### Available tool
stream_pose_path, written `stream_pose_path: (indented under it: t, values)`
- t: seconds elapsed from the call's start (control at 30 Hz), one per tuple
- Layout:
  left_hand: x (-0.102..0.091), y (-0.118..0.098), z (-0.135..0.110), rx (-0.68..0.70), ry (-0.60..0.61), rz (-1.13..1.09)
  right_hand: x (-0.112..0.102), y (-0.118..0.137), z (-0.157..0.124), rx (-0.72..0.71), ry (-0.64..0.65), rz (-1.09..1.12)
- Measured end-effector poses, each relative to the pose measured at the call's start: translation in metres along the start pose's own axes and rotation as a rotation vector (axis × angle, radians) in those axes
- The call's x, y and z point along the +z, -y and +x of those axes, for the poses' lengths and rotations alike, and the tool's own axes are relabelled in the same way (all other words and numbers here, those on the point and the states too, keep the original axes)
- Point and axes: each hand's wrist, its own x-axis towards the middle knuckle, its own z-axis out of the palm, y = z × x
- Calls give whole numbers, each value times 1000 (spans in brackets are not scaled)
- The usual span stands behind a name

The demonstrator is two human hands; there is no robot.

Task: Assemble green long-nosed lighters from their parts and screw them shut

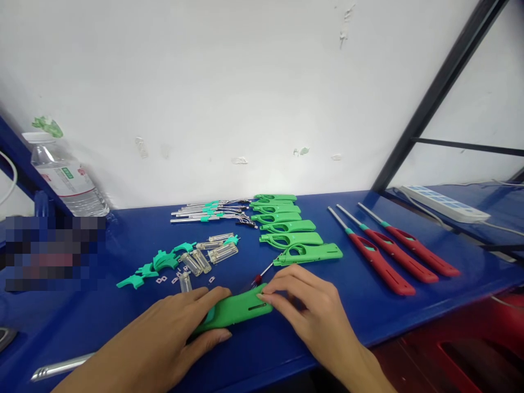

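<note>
My left hand (180, 322) is wrapped round the handle of a green gas lighter (239, 310), which lies slantwise near the table's front. A silver lighter tube (61, 367) sticks out to the left from under my left forearm. My right hand (305, 303) is closed, thumb and forefinger pinched together at the handle's right end, beside its dark slot. Whatever sits between these fingertips is too small to make out. Just behind the handle lies a screwdriver (257, 280) with a dark red grip, partly hidden.
Green handle shells (309, 254) form a column behind my hands, with metal tubes (196, 219) on their left. Teal triggers (166, 260), clear fuel tanks (223, 252) and small pale pieces (212, 279) lie left. Red lighters (382, 263), a power strip (444, 203) and a bottle (67, 180) flank them.
</note>
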Motion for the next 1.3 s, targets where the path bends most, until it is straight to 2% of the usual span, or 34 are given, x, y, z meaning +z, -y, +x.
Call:
stream_pose_path:
  t: [0.43,0.57,0.97,1.3]
  values:
    - [2,-2,-4,1,-57,13,-1,4,1,25,34,-17]
    - [1,-4,-4,-22,-21,5,-1,4,1,47,24,-17]
    - [-8,-10,3,14,18,23,-4,7,4,261,73,33]
    - [-3,-6,-1,52,-83,6,-4,9,5,387,153,86]
